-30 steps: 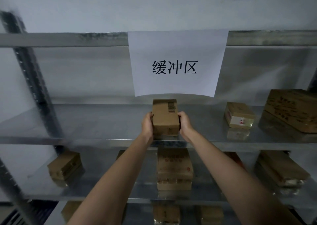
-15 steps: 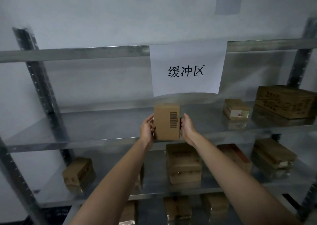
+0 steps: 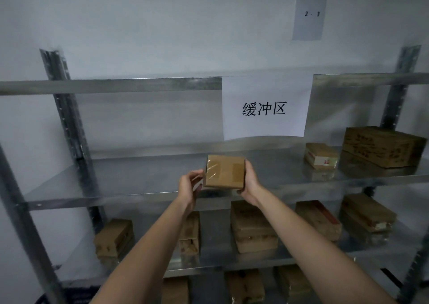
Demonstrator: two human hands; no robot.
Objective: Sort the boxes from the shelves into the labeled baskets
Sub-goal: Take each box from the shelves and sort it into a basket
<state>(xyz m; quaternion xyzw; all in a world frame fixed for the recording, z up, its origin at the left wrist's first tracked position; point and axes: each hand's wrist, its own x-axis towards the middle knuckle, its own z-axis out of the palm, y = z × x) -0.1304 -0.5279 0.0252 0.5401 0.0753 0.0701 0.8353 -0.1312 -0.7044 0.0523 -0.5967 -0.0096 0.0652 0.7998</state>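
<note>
The cardboard box [image 3: 224, 175] hangs above the middle shelf [image 3: 139, 178], its right end clasped in the right hand [image 3: 249, 183] grip. The left hand [image 3: 189, 185] curls at its left edge, grip unclear. Its long axis runs left-right and its taped face points near.

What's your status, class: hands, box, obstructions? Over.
Right hand grips small box; left hand at its left edge, contact unclear. Box off shelf. Nothing blocking.
</note>
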